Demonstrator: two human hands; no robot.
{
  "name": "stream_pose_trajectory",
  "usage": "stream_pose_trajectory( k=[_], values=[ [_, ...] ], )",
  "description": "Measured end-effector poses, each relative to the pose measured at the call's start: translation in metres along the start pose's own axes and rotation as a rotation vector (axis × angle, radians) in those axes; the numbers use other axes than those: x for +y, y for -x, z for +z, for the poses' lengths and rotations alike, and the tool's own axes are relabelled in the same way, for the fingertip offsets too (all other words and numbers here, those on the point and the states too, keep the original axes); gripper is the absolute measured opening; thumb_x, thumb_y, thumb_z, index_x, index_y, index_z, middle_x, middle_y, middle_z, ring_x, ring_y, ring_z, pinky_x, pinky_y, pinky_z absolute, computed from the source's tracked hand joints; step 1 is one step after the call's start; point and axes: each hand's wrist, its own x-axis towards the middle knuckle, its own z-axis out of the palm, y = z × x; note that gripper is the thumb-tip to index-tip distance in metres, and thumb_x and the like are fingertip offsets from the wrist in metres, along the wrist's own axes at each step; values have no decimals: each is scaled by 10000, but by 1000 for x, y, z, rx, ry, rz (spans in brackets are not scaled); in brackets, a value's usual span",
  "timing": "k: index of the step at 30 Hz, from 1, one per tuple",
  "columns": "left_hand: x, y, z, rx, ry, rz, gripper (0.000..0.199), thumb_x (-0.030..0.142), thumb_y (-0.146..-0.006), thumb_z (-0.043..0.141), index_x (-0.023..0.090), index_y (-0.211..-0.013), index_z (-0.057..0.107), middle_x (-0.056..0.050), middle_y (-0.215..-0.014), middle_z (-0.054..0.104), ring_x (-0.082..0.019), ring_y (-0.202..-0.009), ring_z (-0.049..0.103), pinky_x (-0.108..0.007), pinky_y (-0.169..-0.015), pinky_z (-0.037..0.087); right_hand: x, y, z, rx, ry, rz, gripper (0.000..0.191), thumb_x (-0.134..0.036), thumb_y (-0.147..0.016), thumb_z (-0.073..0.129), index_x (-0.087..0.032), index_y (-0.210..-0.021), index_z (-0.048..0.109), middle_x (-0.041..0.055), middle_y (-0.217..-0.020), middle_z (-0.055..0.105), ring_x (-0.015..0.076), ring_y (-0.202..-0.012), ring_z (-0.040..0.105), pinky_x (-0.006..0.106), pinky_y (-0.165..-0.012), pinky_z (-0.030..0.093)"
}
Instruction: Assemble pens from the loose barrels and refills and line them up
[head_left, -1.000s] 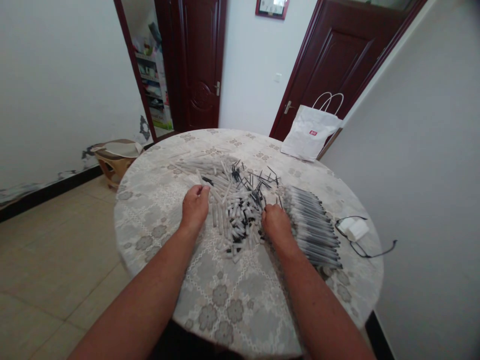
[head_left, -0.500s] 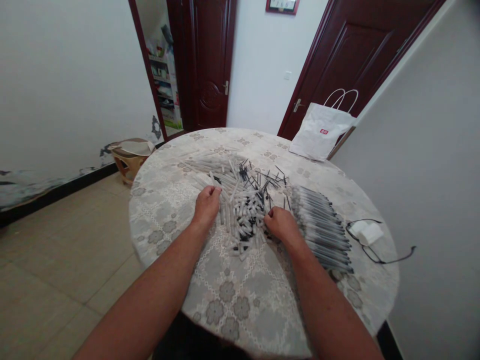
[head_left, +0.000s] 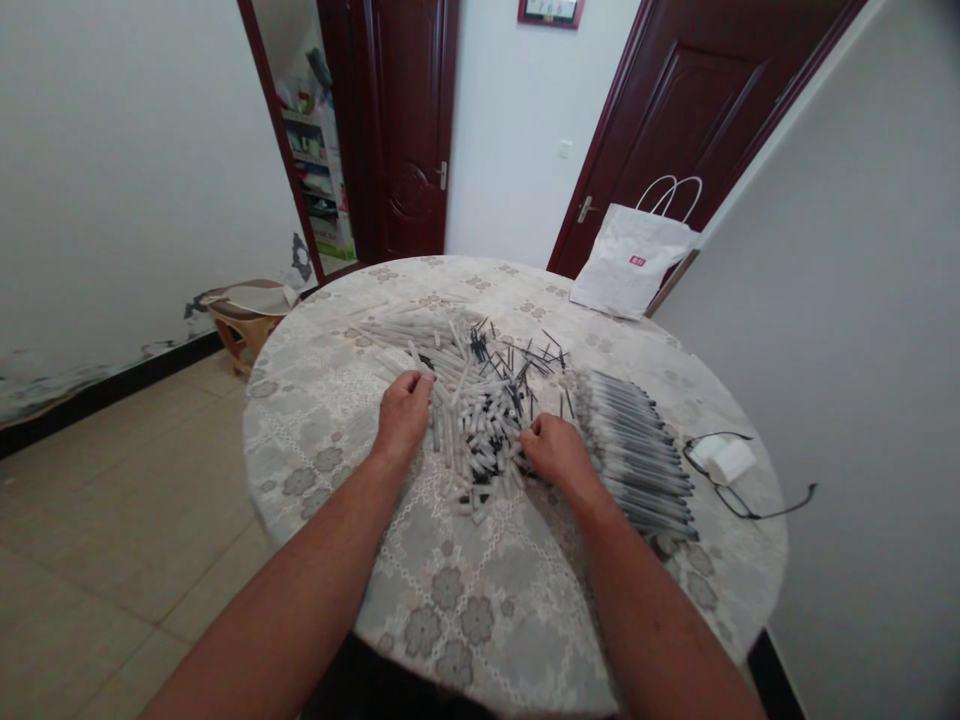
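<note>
Fingers of the left hand pinch a pale tube above the surface; the right hand curls beside the heap of short pieces, what it holds impossible to tell.

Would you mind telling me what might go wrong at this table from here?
The right hand is close beside the neat row of pen-like sticks, so a sideways nudge might disarrange it. The loose pile of short pieces could scatter if brushed. One arm of the glasses appears to reach past the rim of the table, so a bump might knock them off.
</note>
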Motion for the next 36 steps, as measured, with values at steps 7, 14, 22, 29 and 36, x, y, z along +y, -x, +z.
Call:
stream_pose_trajectory(
  k=[7, 14, 22, 29, 36],
  values=[
    [12, 10, 8, -230, 474, -89, 350, 515, -810, 714, 175, -886, 679, -39, -892, 681, -145, -743, 622, -272, -667, 554, -2, 6, -9, 119, -124, -107, 143, -229, -882, 532, -181, -818, 652, 74, -808, 709, 187, -758, 614, 260, -650, 328],
    [14, 8, 2, -247, 845, -277, 332, 412, -826, 755, 170, -986, 595, -65, -926, 725, -179, -791, 732, -327, -703, 617, -10, 20, -16, 27, -398, -547, 100, -189, -854, 523, -205, -755, 532, -32, -704, 551, 127, -666, 513, 232, -637, 322],
    [15, 8, 1, -205, 815, -261, 316, 442, -880, 687, 199, -1021, 542, -58, -905, 729, -195, -768, 750, -318, -633, 618, -6, 21, -16, -50, -396, -623, 81, -155, -826, 529, -198, -757, 530, -37, -711, 540, 122, -668, 504, 230, -629, 309],
    [16, 9, 2, -219, 736, -241, 336, 485, -877, 676, 213, -1006, 527, -45, -909, 724, -192, -773, 754, -296, -612, 603, -6, 21, -18, -78, -371, -609, 88, -155, -824, 531, -199, -748, 537, -36, -706, 545, 126, -670, 505, 233, -627, 308],
    [19, 16, 5, -350, 673, -227, 327, 464, -856, 724, 186, -937, 573, -98, -968, 748, -201, -774, 751, -326, -647, 618, -9, 21, -18, -15, -530, -518, 109, -213, -869, 506, -209, -761, 526, -44, -683, 524, 129, -653, 493, 236, -624, 338]
  ],
)
